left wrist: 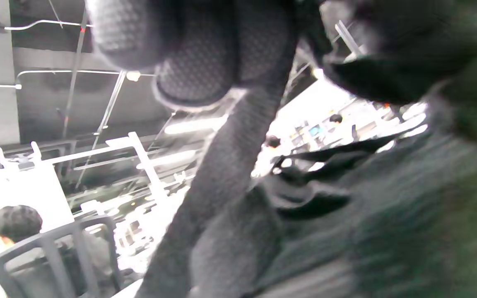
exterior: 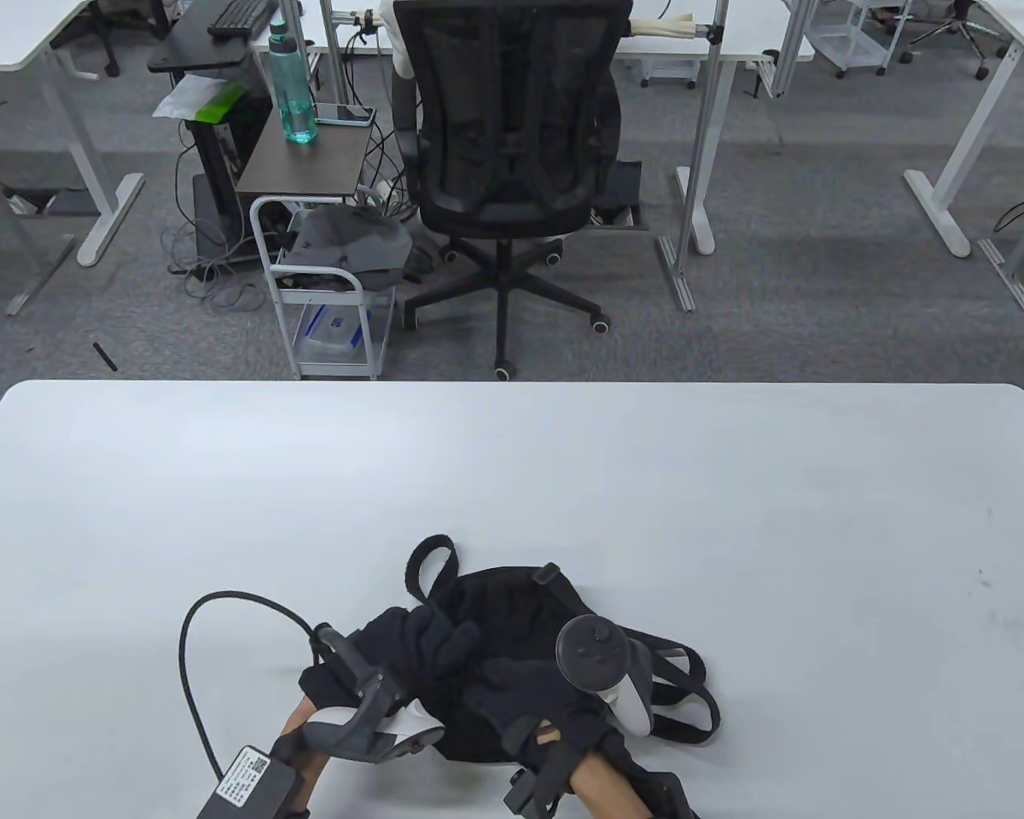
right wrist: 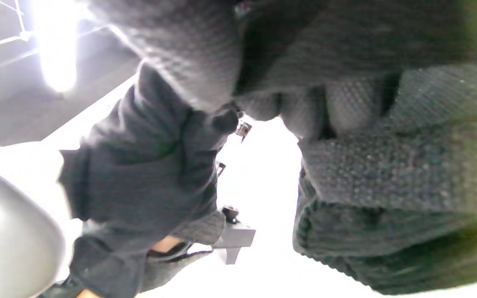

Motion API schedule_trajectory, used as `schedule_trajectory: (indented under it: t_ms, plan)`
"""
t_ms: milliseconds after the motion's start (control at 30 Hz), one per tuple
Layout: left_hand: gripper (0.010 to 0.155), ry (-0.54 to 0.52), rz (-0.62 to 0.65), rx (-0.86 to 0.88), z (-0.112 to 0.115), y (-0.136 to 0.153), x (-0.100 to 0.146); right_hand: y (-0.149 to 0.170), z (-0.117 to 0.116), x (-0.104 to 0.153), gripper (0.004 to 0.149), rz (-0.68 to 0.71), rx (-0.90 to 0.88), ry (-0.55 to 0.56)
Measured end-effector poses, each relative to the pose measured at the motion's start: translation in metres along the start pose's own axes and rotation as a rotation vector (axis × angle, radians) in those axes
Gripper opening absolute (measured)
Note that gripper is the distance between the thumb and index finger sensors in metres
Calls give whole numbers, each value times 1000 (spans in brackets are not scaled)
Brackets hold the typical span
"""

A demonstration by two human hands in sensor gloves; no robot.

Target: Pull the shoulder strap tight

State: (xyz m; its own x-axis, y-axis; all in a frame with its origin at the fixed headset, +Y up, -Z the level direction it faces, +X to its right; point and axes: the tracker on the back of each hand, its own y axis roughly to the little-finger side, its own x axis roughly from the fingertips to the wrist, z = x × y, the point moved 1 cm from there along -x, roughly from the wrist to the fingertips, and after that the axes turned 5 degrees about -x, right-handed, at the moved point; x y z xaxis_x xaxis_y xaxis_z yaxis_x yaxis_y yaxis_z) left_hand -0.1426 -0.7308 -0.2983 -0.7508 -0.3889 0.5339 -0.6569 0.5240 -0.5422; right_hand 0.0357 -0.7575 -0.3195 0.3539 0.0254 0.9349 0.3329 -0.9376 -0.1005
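A black backpack (exterior: 512, 606) lies on the white table (exterior: 563, 478) near its front edge, with its top loop (exterior: 431, 563) pointing away and thin webbing straps (exterior: 691, 691) spread to the right. My left hand (exterior: 435, 644) lies on the pack's left side. In the left wrist view its fingers (left wrist: 197, 49) curl round a padded shoulder strap (left wrist: 222, 174) that runs down from them. My right hand (exterior: 520, 682) lies on the pack just right of the left hand. In the right wrist view its fingers (right wrist: 288, 103) curl against padded mesh (right wrist: 387, 174), close to the left hand (right wrist: 147, 165).
A black cable (exterior: 196, 648) loops over the table from my left wrist. Beyond the table's far edge stand a black office chair (exterior: 512, 128) and a white cart (exterior: 324, 281), with a green bottle (exterior: 293, 85) on a side table.
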Motion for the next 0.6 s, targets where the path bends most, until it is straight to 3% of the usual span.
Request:
schedule_trajectory:
  t_ms: [200, 367, 600]
  plan:
    - [64, -40, 4, 52, -10, -10, -4, 0, 3, 2, 40, 27, -45, 72]
    - [65, -43, -17, 51, 3, -1, 0, -7, -1, 1, 40, 41, 21, 66]
    - [64, 38, -107, 72, 18, 21, 7, -6, -4, 0, 39, 30, 22, 23]
